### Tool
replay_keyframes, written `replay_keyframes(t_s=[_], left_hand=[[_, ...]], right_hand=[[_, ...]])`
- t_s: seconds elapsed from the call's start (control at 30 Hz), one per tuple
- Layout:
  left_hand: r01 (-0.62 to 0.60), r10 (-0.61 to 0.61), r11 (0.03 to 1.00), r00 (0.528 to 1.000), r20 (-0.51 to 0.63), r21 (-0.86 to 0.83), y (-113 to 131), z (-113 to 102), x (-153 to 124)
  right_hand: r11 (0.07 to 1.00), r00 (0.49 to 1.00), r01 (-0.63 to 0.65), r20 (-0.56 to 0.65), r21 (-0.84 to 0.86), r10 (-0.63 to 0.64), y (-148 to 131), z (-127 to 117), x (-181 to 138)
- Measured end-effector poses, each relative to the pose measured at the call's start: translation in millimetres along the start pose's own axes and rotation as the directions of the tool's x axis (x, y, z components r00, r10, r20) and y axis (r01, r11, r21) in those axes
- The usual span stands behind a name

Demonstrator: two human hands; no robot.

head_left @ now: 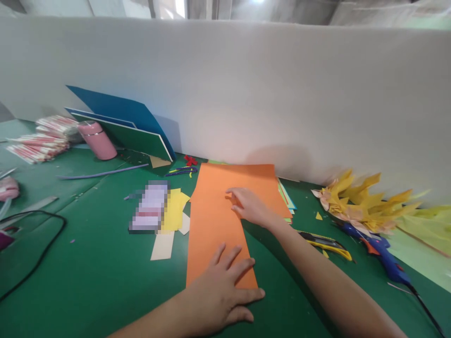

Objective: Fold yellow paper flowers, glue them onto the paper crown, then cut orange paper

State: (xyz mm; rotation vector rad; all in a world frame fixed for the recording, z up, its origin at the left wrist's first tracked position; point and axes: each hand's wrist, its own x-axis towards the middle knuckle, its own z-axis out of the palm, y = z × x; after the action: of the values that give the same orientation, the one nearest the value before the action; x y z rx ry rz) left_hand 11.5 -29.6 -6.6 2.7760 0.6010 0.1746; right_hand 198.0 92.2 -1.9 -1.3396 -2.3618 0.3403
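A large orange paper sheet (214, 220) lies on the green table, folded over lengthwise. My left hand (221, 291) lies flat with fingers spread on the sheet's near end. My right hand (248, 206) rests palm down farther up, fingers stretched along the fold where the upper part widens. Neither hand holds anything. Under the orange sheet's far right corner, other coloured sheets (287, 197) stick out.
A yellow utility knife (326, 243) and a blue glue gun (382, 256) lie right of my arm, beside yellow paper flowers (362, 204). Yellow paper scraps (174, 211), a pink cup (97, 139), leaning blue and green boards (130, 126) and a black cable (38, 256) are at the left. A white wall backs the table.
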Motion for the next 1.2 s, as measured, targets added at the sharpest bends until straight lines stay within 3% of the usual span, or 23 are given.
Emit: replay_keyframes(t_s=[0.17,0.27,0.37,0.5,0.63,0.77,0.87,1.07,1.2], left_hand=[[-0.053,0.049,0.996,0.997,-0.058,-0.069,2.4,1.4,0.6],[0.023,-0.072,0.977,0.971,-0.226,-0.212,-0.5,-2.8,0.6],[0.116,-0.211,0.961,0.894,-0.396,-0.25,-9.7,-10.9,-2.5],[0.21,-0.24,0.969,0.922,-0.303,-0.129,-24.7,-17.1,-7.3],[0.291,-0.288,0.957,0.937,-0.199,-0.018,-30.6,-9.6,-7.7],[0.351,-0.346,0.936,0.917,-0.2,-0.01,-29.4,-3.0,-6.8],[0.357,-0.351,0.934,0.911,-0.218,-0.014,-29.9,-3.2,-7.1],[0.314,-0.305,0.949,0.912,-0.274,-0.013,-32.7,-5.5,-8.1],[0.254,-0.241,0.967,0.905,-0.351,-0.008,-30.3,-7.8,-6.8]], right_hand=[[1.0,0.998,0.0,-0.066,0.005,0.0,-0.6,-0.9,9.4],[1.0,0.987,-0.022,-0.159,0.002,0.022,-5.7,-2.5,14.2],[0.999,0.96,-0.019,-0.279,-0.04,0.007,-11.1,-5.6,6.0],[0.982,0.959,-0.03,-0.281,-0.186,-0.024,-7.3,-17.7,-37.4],[0.95,0.94,-0.205,-0.317,-0.235,0.125,15.1,-34.5,-100.6],[0.931,0.945,-0.314,-0.15,-0.185,0.289,39.7,-45.5,-148.8],[0.923,0.931,-0.366,-0.044,-0.124,0.363,47.7,-52.1,-162.5],[0.949,0.943,-0.313,0.13,0.032,0.307,38.6,-67.0,-160.1],[0.94,0.942,-0.326,0.12,0.097,0.315,30.2,-66.4,-160.2]])
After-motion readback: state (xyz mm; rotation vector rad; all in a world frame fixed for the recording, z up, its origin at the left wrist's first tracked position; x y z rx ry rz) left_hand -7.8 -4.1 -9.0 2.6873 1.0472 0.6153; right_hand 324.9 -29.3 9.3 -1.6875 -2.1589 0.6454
